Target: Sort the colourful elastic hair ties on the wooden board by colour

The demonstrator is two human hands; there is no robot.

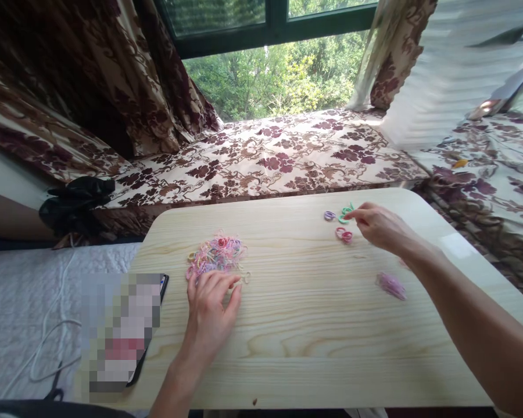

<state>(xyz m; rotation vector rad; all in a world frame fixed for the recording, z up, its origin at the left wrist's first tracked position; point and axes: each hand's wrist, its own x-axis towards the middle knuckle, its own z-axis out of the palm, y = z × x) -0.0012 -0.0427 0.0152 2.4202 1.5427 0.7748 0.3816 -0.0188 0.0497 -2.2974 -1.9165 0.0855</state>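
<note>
A loose pile of small, colourful elastic hair ties (220, 252) lies on the left half of the pale wooden table (283, 325). My left hand (212, 299) rests at the near edge of this pile, fingers spread and holding nothing. At the far right, my right hand (377, 226) has its fingers closed at the green hair ties (345, 215), the fingertips touching them. Beside these are a few purple hair ties (329, 215) and, slightly nearer, red and pink hair ties (344, 234). A pinkish-purple bundle (391, 285) sits below my right wrist. One pale hair tie (246, 277) lies just right of the pile.
A phone (164, 285), its screen blurred out, lies at the table's left edge. White cables (47, 325) run over the bedding there. Behind the table are a flower-patterned window seat (270, 157), curtains (157, 87) and a black bag-like object (76, 206).
</note>
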